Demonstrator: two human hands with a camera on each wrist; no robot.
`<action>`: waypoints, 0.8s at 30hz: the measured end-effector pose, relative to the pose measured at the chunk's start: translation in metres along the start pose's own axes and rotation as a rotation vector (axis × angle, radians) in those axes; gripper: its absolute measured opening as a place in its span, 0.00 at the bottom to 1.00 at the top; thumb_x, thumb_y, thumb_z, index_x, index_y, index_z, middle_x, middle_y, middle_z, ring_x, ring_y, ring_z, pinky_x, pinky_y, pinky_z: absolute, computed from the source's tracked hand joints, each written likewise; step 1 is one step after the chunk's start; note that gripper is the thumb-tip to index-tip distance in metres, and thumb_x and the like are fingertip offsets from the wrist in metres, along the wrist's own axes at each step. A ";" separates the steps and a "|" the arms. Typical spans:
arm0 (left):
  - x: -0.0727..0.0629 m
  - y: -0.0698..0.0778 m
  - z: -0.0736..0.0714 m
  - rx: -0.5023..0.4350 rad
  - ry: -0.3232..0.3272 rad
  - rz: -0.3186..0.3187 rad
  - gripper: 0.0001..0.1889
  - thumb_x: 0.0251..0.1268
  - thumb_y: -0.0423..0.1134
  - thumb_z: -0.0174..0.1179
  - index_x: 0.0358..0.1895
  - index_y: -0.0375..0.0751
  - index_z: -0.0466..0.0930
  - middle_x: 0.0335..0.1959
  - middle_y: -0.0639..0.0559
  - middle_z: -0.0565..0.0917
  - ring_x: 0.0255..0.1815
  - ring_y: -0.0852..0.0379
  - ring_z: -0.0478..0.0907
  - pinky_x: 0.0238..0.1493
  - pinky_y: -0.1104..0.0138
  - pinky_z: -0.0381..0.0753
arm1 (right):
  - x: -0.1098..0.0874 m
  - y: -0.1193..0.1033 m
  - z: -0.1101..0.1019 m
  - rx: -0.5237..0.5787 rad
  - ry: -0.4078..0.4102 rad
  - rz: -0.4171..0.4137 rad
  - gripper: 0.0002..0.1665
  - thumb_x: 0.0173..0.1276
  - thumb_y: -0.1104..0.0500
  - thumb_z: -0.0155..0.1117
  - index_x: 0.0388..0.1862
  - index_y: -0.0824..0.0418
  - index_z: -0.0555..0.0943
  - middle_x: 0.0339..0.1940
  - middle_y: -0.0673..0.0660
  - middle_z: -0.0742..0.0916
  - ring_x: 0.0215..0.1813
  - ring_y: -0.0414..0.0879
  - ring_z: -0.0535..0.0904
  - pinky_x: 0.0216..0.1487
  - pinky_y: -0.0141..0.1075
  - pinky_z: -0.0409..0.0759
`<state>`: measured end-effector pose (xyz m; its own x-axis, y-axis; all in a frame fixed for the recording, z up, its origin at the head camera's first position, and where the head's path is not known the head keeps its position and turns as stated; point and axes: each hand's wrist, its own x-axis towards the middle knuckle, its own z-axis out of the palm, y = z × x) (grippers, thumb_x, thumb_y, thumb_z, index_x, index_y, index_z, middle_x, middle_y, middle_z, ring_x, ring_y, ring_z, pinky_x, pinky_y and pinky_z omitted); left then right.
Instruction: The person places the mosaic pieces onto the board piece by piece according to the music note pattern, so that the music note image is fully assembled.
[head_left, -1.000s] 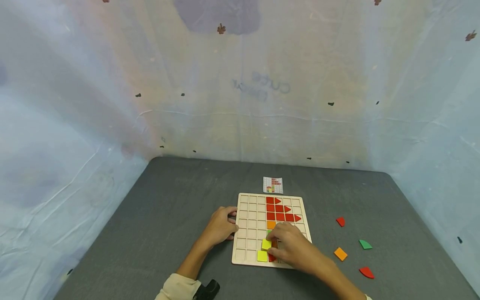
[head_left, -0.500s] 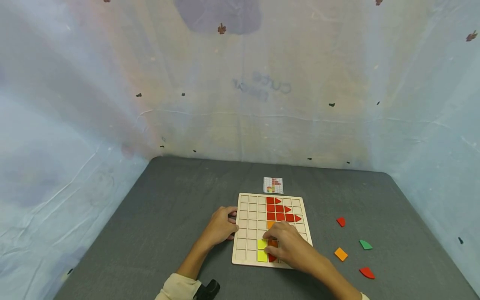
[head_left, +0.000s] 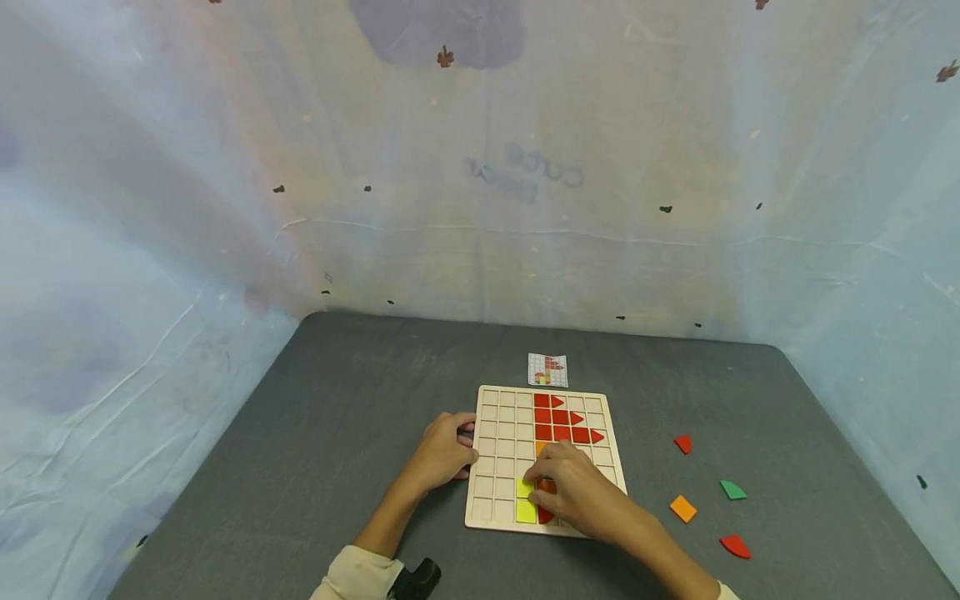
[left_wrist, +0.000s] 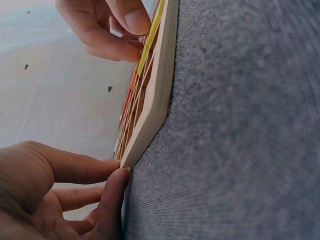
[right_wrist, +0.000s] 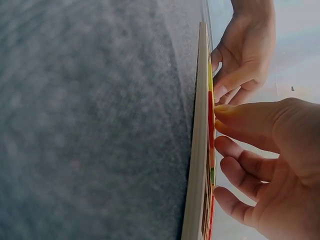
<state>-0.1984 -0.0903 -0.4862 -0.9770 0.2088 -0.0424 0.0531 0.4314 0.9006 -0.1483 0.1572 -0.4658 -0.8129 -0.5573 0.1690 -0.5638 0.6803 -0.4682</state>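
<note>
My left hand (head_left: 441, 448) pinches the left edge of the wooden grid board (head_left: 492, 450); in the left wrist view its thumb and a finger close on the pale rim. My right hand (head_left: 579, 490) is over the board's lower part, thumb and forefinger on a yellow square tile (head_left: 522, 490) that sits level in its cell. Below that tile lies a second yellow square (head_left: 526, 512). Red pieces (head_left: 545, 516) show beside them, partly under my right hand. An orange square (head_left: 541, 449) shows just above my fingers. Rows of red squares (head_left: 562, 433) ending in red triangles (head_left: 597, 436) fill upper cells.
A small printed pattern card (head_left: 547, 370) lies beyond the board. Loose on the grey table (head_left: 360, 375) at right are a small red piece (head_left: 683, 444), a green quarter piece (head_left: 732, 490), an orange square (head_left: 683, 508) and a red quarter piece (head_left: 736, 547).
The upper yellow square, tilted in my right fingers a second ago, has gone down flat into the cell above the other yellow square. My left hand keeps its place on the board's edge.
</note>
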 end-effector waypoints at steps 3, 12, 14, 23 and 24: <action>0.000 -0.001 0.000 0.002 0.002 0.001 0.34 0.55 0.22 0.64 0.70 0.25 0.75 0.55 0.38 0.78 0.43 0.51 0.79 0.24 0.63 0.88 | 0.000 0.000 0.000 0.008 -0.011 0.010 0.06 0.67 0.60 0.77 0.42 0.54 0.92 0.38 0.43 0.83 0.44 0.37 0.71 0.46 0.36 0.76; 0.000 -0.001 0.000 -0.010 0.002 0.003 0.34 0.55 0.22 0.65 0.70 0.25 0.75 0.55 0.38 0.78 0.44 0.52 0.79 0.24 0.63 0.88 | 0.000 -0.001 -0.001 0.020 -0.020 0.022 0.06 0.67 0.60 0.77 0.42 0.55 0.91 0.37 0.44 0.82 0.43 0.37 0.69 0.44 0.33 0.74; 0.000 0.000 0.001 -0.008 0.005 0.003 0.34 0.55 0.22 0.65 0.70 0.25 0.75 0.55 0.38 0.78 0.44 0.52 0.79 0.23 0.63 0.88 | 0.000 -0.001 -0.001 0.017 -0.020 0.023 0.06 0.67 0.60 0.77 0.42 0.54 0.91 0.37 0.44 0.81 0.43 0.37 0.69 0.43 0.33 0.73; 0.000 0.000 0.001 -0.007 0.005 0.001 0.33 0.55 0.22 0.65 0.70 0.25 0.75 0.55 0.39 0.78 0.44 0.52 0.79 0.23 0.63 0.88 | -0.004 0.000 -0.004 -0.018 0.006 0.021 0.07 0.67 0.60 0.76 0.44 0.54 0.91 0.40 0.43 0.83 0.47 0.38 0.71 0.48 0.36 0.77; 0.000 0.000 0.001 -0.007 0.005 0.000 0.33 0.55 0.22 0.65 0.70 0.25 0.75 0.55 0.39 0.78 0.44 0.52 0.79 0.23 0.63 0.88 | -0.005 0.001 -0.005 -0.021 0.010 0.018 0.07 0.67 0.59 0.76 0.44 0.54 0.91 0.41 0.43 0.84 0.47 0.38 0.71 0.48 0.37 0.78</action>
<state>-0.1986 -0.0898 -0.4869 -0.9780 0.2047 -0.0405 0.0516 0.4252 0.9037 -0.1456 0.1623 -0.4627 -0.8242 -0.5402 0.1699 -0.5522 0.7001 -0.4527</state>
